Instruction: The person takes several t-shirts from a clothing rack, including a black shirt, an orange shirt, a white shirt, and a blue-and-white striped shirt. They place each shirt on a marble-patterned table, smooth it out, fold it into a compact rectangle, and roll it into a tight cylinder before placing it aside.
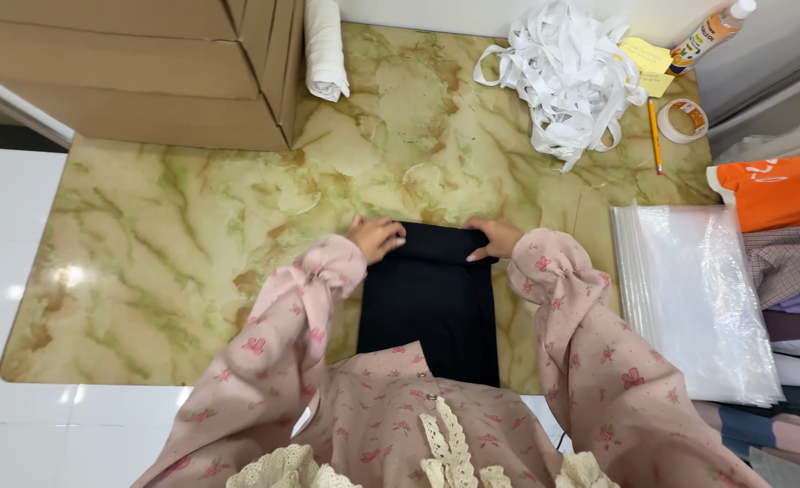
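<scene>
Taking the folded black cloth (431,303) as the landmark, it lies flat on the marbled green-and-cream tabletop (192,235), at the near edge just in front of the person's chest, its far end pointing away from the body. Well to the left of the cloth and further back stands a stack of brown cardboard boxes (138,68), with a rolled white towel (326,50) leaning against its right side. The left hand (375,237) rests on the cloth's far left corner, fingers curled downward and pressing on the fabric; whether they pinch the edge cannot be told. The right hand (495,239) sits on the far right corner in much the same way, fingers bent over the edge and touching the cloth, the grip itself hidden. Both arms wear pink floral sleeves gathered at the cuffs. Beyond the cloth and to its right lies a loose heap of white ribbon strips (562,77), and next to that a yellow paper note (645,63), a small bottle (711,32), an orange pencil (654,136) and a roll of tape (684,119). Just right of the cloth lies a stack of clear plastic bags (698,298), and beyond it a pile of folded garments (793,271) with an orange one on top.
</scene>
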